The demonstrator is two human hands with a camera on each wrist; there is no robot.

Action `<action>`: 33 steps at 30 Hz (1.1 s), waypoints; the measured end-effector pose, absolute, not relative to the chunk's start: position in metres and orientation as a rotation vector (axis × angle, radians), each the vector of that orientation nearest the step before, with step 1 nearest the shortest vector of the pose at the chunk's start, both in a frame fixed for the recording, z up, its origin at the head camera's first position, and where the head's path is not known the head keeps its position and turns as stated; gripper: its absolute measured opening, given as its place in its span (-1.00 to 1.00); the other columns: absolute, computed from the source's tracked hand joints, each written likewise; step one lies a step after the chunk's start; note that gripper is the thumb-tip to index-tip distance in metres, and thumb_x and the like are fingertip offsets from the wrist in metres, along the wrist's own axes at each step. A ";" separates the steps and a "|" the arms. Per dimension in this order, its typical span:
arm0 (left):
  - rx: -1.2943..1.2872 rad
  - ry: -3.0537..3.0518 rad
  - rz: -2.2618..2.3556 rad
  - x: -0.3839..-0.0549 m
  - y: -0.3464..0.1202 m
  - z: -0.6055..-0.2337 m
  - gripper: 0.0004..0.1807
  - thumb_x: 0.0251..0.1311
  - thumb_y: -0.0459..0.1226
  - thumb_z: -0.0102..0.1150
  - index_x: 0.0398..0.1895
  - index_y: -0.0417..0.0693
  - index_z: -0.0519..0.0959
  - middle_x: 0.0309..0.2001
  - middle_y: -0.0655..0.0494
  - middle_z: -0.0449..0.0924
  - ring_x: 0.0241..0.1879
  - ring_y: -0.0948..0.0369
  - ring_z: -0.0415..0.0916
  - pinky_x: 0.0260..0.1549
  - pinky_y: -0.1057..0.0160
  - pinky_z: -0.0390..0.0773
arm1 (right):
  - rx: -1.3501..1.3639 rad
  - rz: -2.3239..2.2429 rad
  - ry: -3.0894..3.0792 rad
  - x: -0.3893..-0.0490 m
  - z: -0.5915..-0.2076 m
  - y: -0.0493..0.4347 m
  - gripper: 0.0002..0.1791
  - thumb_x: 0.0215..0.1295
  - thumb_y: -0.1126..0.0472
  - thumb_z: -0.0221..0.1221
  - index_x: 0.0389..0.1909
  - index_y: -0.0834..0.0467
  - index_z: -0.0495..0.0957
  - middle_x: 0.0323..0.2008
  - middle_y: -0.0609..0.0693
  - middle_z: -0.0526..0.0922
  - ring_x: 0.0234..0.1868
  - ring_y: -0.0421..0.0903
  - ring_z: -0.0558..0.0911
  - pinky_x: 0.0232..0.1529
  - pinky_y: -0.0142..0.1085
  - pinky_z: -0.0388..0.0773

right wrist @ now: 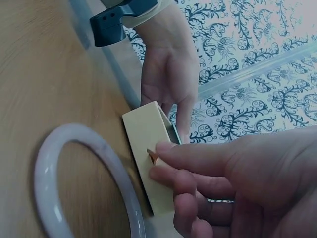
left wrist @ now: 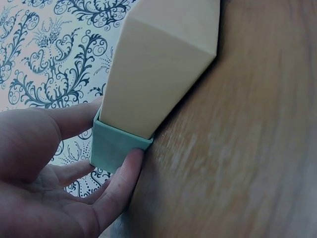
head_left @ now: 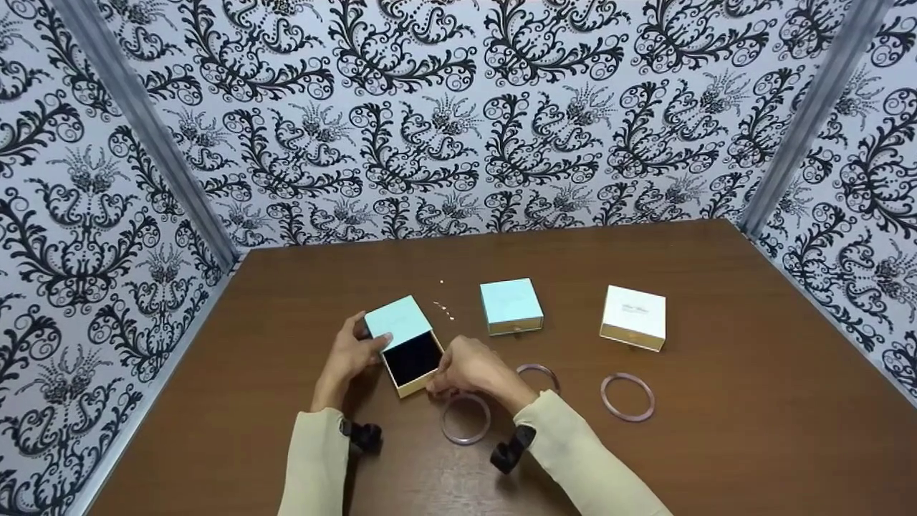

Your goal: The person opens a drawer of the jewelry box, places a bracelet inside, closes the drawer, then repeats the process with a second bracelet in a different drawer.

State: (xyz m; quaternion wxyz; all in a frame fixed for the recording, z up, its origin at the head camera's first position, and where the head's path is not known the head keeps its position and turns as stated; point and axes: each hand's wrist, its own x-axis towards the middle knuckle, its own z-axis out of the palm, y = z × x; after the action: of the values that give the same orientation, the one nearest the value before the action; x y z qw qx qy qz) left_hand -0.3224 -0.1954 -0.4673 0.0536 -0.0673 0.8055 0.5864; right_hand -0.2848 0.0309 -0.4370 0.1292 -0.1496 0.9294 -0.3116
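Note:
In the head view a mint-green drawer box [head_left: 400,319] sits left of centre, its cream drawer [head_left: 415,387] slid partly out and showing a black lining. My left hand [head_left: 351,355] grips the green sleeve, thumb on the near side and fingers round the far side. With thumb and forefinger, my right hand [head_left: 469,365] pinches a small brown pull tab [right wrist: 151,155] on the drawer front. A pale lilac bangle [head_left: 466,442] lies just below the right hand. It also looms large as a glossy bangle [right wrist: 47,183] in the right wrist view.
A second mint-green box [head_left: 511,301] and a white box [head_left: 632,312] stand closed further back. Another bangle [head_left: 539,367] is partly hidden by the right forearm; one more bangle [head_left: 603,394] lies to its right. Small white bits [head_left: 444,309] dot the brown table [head_left: 723,459].

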 end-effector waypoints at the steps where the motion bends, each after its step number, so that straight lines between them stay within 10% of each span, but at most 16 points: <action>1: -0.206 2.451 1.776 -0.323 -0.195 -0.467 -0.09 0.35 -0.28 0.23 0.60 -0.21 -0.09 0.53 -0.37 0.01 0.24 -0.14 0.45 -0.06 0.15 0.62 | -0.457 -0.922 2.709 -0.285 -0.437 0.033 -0.82 0.09 0.03 0.47 -0.64 -0.07 0.77 -0.58 -0.21 0.74 -0.49 -0.26 0.54 -0.44 -0.34 0.43; 12: -0.213 2.450 1.784 -0.321 -0.195 -0.468 -0.09 0.35 -0.28 0.23 0.60 -0.22 -0.09 0.53 -0.39 0.02 0.24 -0.14 0.46 0.00 0.10 0.63 | -0.620 -0.821 2.835 -0.280 -0.444 0.050 -0.89 0.09 0.06 0.47 -0.37 -0.02 0.81 -0.34 -0.15 0.80 -0.20 -0.10 0.70 -0.13 -0.14 0.60; 33: -0.232 2.442 1.799 -0.323 -0.195 -0.469 -0.09 0.35 -0.28 0.23 0.60 -0.21 -0.09 0.50 -0.42 0.05 0.28 -0.21 0.43 0.07 0.01 0.61 | -0.556 -0.675 2.864 -0.277 -0.444 0.059 -0.80 -0.13 0.15 0.59 -0.62 0.11 0.74 -0.53 -0.05 0.74 -0.49 -0.17 0.54 -0.38 -0.28 0.53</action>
State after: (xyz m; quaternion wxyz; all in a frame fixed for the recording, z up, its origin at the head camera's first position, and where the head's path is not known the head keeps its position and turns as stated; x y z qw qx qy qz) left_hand -0.3231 -0.1951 -0.4690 0.0500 -0.0762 0.8018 0.5906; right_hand -0.2773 0.0589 -0.4441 0.0734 -0.1851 0.9538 -0.2248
